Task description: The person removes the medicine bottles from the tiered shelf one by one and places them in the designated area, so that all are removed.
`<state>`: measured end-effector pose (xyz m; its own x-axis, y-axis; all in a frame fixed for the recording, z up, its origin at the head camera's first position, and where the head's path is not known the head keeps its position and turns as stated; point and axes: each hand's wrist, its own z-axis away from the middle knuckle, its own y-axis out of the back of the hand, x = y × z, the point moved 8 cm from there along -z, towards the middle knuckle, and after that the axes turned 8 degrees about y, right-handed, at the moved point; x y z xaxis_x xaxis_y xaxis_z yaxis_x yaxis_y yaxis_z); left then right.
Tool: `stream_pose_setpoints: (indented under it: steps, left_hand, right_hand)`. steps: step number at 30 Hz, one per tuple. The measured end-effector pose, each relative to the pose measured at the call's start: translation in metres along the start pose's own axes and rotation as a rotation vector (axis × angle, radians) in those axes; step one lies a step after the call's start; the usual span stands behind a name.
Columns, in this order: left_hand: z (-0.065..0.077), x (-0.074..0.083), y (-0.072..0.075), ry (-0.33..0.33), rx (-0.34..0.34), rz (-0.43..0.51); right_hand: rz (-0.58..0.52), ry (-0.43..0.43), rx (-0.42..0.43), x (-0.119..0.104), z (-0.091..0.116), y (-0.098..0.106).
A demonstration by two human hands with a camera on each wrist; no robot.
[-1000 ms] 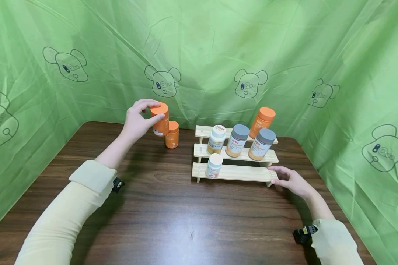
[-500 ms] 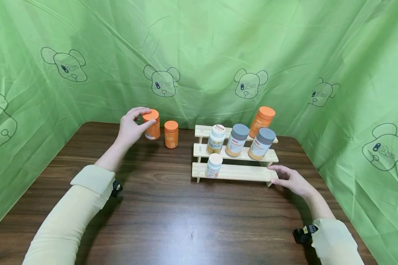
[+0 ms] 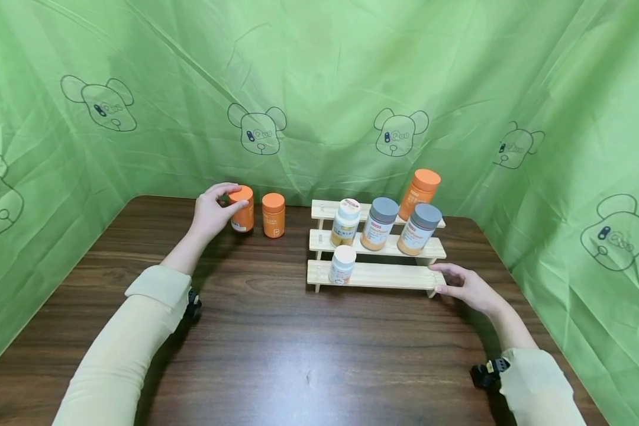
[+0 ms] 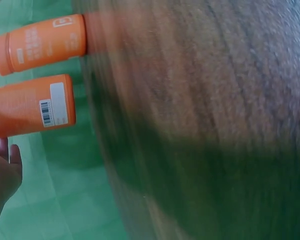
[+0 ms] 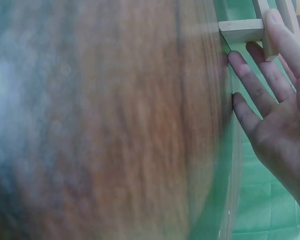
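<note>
An orange bottle (image 3: 242, 210) with an orange lid is upright at the back left. My left hand (image 3: 210, 212) holds it near the lid, thumb in front and fingers behind. In the left wrist view the bottle's barcode label (image 4: 46, 113) shows; whether its base touches the table I cannot tell. A second orange bottle (image 3: 274, 216) stands just to its right, a small gap between them. At the right, my right hand (image 3: 470, 290) grips the end of the bottom step of a three-step wooden rack (image 3: 389, 277), thumb in front.
The rack carries a small white bottle (image 3: 343, 265) on its bottom step. On the middle step are a white-and-gold bottle (image 3: 346, 223) and two grey-lidded bottles (image 3: 379, 225). An orange bottle (image 3: 418, 195) is on top. Green cloth (image 3: 319, 89) encloses the brown table (image 3: 277, 343).
My left hand has carried the orange bottle left and down, from in front of the second orange bottle to its left side. My right hand stays at the rack's end.
</note>
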<state>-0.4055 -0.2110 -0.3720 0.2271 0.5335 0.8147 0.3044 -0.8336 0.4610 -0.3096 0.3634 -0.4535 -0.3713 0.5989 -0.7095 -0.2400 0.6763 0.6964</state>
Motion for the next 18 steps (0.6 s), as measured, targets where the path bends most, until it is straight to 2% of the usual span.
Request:
stream_pose_setpoints:
  steps: [8, 18]
  left_hand:
    - [-0.003, -0.018, -0.008, 0.043, -0.044, 0.014]
    - [-0.006, -0.032, -0.013, 0.105, -0.084, 0.024]
  right_hand:
    - [0.003, 0.005, 0.002, 0.0, 0.0, 0.0]
    - [0.002, 0.003, -0.003, 0.003, 0.0, 0.0]
